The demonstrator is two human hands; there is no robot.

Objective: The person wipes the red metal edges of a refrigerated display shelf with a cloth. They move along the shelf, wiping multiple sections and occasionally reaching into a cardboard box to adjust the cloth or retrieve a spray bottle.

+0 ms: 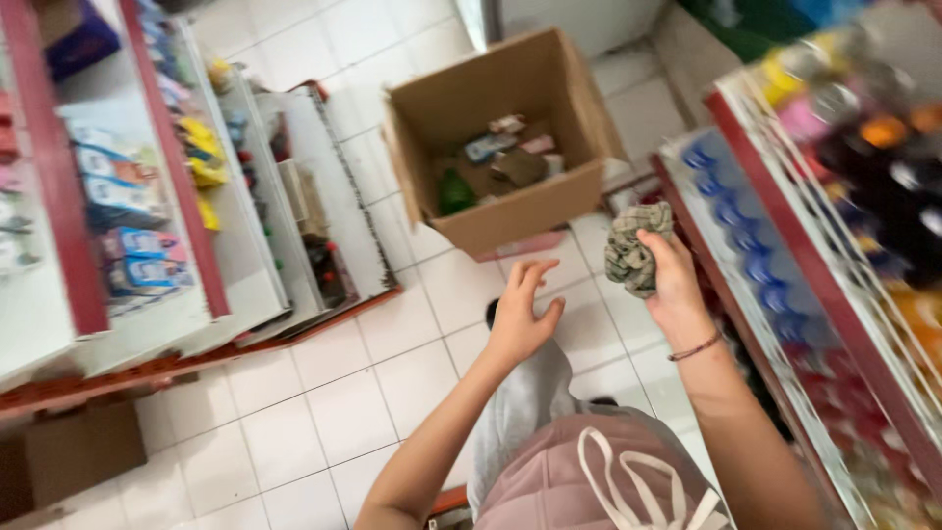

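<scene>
My right hand [671, 278] grips a crumpled grey-green checked cloth [635, 248], held up in front of the right shelf. My left hand [521, 312] hovers empty beside it, fingers spread, above the tiled floor. Just beyond both hands stands an open cardboard box [510, 216] on the floor, with several small packets and a green item inside. A thin bracelet sits on my right wrist.
A shelf unit [157, 294] with red edges and packaged goods runs along the left. On the right, another shelf [785, 255] carries blue-capped bottles and colourful items. White floor tiles [343, 412] lie between them. A brown box [78, 451] sits at bottom left.
</scene>
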